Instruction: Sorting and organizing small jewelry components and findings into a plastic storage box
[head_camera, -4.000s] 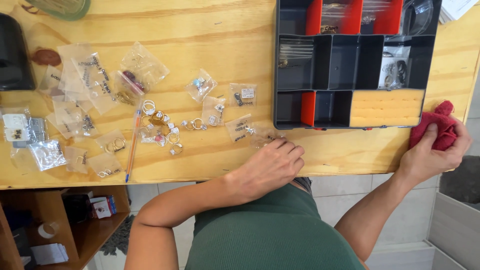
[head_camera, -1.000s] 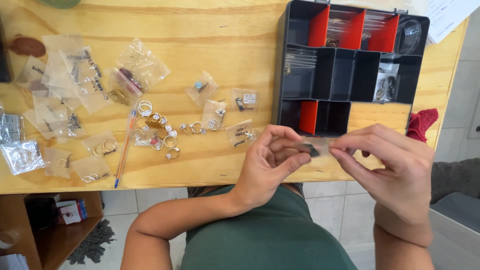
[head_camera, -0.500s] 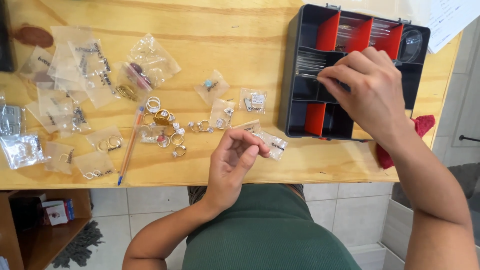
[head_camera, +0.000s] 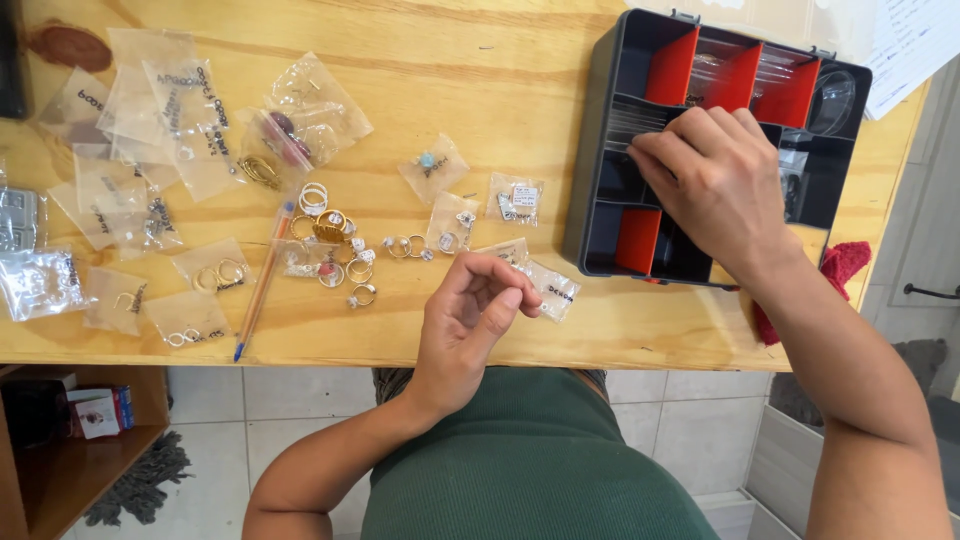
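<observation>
Reaching over the black organizer box (head_camera: 600, 215), our right hand (head_camera: 715, 190) has its fingers curled into a middle compartment, contents hidden, while our left hand (head_camera: 468, 325), fingers pinched narrow, hovers beside small bags (head_camera: 548, 290) on the bench (head_camera: 480, 90).

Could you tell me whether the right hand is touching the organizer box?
Touching. The head view shows the right hand reaching into the organizer box, its fingertips pressed onto a clear bag in a middle compartment.

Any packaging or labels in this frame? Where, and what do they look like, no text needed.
Clear bags: small, hand-labelled, clustered on the left of the table.
Ring bag: clear, white tag inside, mid-table.
Organiser box: black with red dividers, under the right hand.
Small bag: clear, beside the left hand.
</observation>
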